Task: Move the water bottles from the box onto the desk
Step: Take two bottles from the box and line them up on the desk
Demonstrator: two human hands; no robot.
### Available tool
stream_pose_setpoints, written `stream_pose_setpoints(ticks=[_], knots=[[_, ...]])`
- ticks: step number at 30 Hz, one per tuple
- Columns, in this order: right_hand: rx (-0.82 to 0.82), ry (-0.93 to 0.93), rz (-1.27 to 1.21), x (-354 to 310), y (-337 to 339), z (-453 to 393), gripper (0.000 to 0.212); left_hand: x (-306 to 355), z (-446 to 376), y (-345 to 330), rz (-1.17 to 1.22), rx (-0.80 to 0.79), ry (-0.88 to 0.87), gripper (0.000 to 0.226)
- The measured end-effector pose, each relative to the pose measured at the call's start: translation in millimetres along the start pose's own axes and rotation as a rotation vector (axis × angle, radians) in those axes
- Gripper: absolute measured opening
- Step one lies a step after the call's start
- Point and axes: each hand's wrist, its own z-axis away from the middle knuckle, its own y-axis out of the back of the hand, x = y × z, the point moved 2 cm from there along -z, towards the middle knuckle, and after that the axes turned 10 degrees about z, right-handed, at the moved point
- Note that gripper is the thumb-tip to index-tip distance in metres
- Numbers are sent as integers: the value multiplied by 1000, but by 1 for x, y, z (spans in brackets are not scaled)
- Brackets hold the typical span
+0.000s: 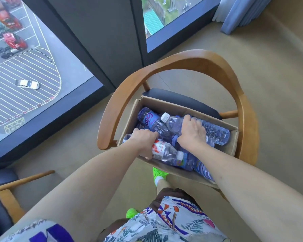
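From the head view I saw the cardboard box (177, 105) resting on the dark seat of a wooden chair (208, 62), with every water bottle lying on its side inside the box. My left hand (143, 138) sat at the box's near-left corner, its fingers wrapped around a clear bottle with a red label (166, 151). My right hand (192, 131) lay over the middle of the box, fingers curled over a clear ribbed bottle with a white cap (215, 131). A purple-labelled bottle (150, 119) lay toward the box's far-left corner.
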Motion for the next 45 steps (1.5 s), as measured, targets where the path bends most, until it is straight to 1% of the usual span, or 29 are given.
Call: stream_pose_setpoints(ticks=[3,7,9,12,15,19,22,25,28,30,32,35,39,42,45], knots=[[21,-15,-73,-10,14,3,55,-2,19,11,97,81,17,63],[50,-2,-180,-34,39,7,68,-11,50,28,268,180,25,59],[78,24,-218,-50,54,13,68,-24,70,34,322,223,53,57],[128,120,-201,-83,76,28,67,-52,108,34,437,270,159,62],[182,232,-202,-127,93,52,66,-83,159,25,527,355,276,70],[201,406,-232,-200,105,102,58,-119,242,-3,638,457,421,70],[241,568,-269,-258,102,154,56,-142,312,-41,745,551,521,65],[263,705,-351,-314,92,214,60,-161,387,-90,802,646,628,61],[256,850,-411,-367,78,278,62,-174,464,-147,893,753,777,54],[236,956,-409,-402,64,322,63,-178,516,-188,949,845,892,52],[230,1069,-370,-434,44,369,64,-177,566,-233,1046,969,998,55],[210,1233,-281,-478,7,445,62,-167,638,-298,1197,1156,1145,60],[121,1422,-169,-521,-50,548,58,-140,721,-378,1310,1347,1332,61],[79,1588,-76,-543,-91,625,56,-111,771,-436,1391,1529,1465,60],[69,1737,5,-555,-128,705,57,-73,811,-493,1498,1714,1597,66]])
